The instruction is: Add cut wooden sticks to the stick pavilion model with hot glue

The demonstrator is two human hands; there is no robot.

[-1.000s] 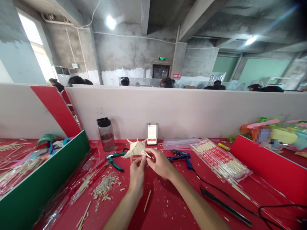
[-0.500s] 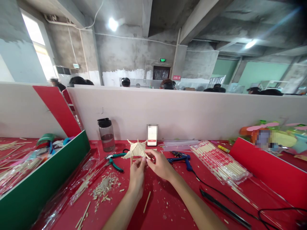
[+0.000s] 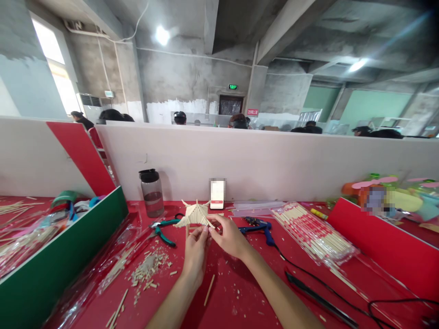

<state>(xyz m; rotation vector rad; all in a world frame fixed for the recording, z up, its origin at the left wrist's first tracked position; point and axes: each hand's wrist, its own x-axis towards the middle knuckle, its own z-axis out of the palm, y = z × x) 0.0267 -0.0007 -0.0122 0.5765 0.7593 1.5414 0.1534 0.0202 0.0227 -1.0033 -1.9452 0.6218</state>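
A small pavilion model built of pale wooden sticks [image 3: 196, 214], with a peaked roof and upturned corners, is held just above the red table. My left hand [image 3: 196, 249] grips it from below, its fingers closed near the front edge. My right hand [image 3: 228, 233] pinches the right front corner of the roof between thumb and fingers. The palms and fingers hide much of the underside. Left of the model lie teal-handled pliers [image 3: 165, 234]. To the right of my right hand rests a blue glue gun [image 3: 265, 228] with a black cord.
A water bottle [image 3: 152, 194] and a phone [image 3: 217, 195] stand by the white partition [image 3: 274, 160]. Bagged sticks [image 3: 313, 228] lie at right, above a long black tool [image 3: 318, 297]. Cut bits [image 3: 149, 269] are heaped at left, near a green divider [image 3: 68, 256]. Co-workers' heads show beyond.
Both hands keep their hold on the stick model, almost unmoved. The view has shifted very slightly.
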